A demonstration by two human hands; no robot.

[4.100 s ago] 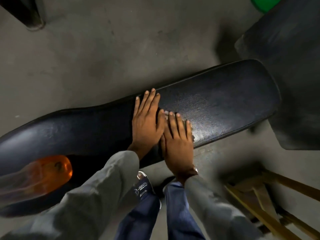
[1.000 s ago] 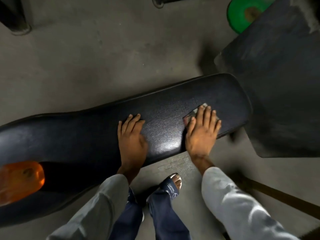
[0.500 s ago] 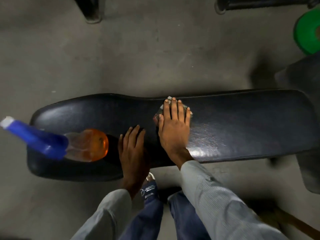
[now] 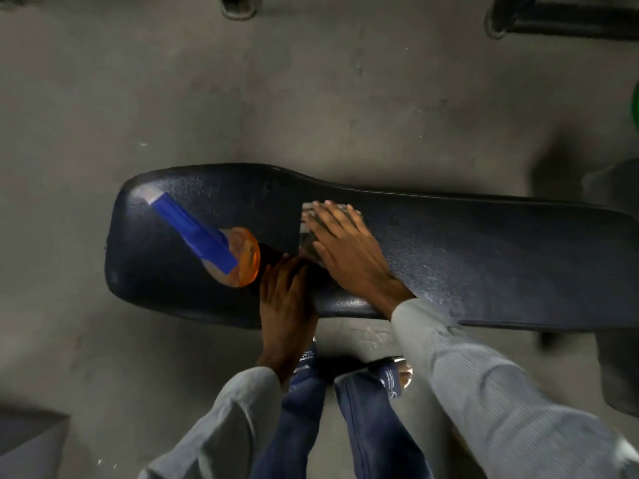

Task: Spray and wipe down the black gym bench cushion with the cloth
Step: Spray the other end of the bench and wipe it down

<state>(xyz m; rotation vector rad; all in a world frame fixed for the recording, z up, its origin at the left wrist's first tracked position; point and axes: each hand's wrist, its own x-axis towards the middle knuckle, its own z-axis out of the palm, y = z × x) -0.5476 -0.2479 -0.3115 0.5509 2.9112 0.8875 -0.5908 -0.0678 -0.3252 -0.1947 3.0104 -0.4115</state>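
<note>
The long black bench cushion (image 4: pixel 484 243) runs left to right across the view. My right hand (image 4: pixel 349 250) lies flat on it left of the middle, fingers spread, pressing a small grey cloth (image 4: pixel 306 233) whose left and far edges stick out from under the fingers. My left hand (image 4: pixel 287 302) rests flat on the cushion's near edge, holding nothing, its fingertips close to the spray bottle. The orange spray bottle with a blue trigger head (image 4: pixel 221 250) stands on the cushion's wide left end. A wet sheen shows on the cushion right of my right wrist.
Bare concrete floor surrounds the bench. Black frame feet (image 4: pixel 238 6) (image 4: pixel 553 19) stand at the top. A green weight plate (image 4: pixel 635 105) and a dark mat (image 4: pixel 619 368) sit at the right edge. My sandalled feet (image 4: pixel 394 375) are below the bench. A grey block (image 4: pixel 27 444) is bottom left.
My right hand has slid the cloth left along the cushion, from its right end to beside the left hand. The view has swung left, bringing the whole spray bottle into sight.
</note>
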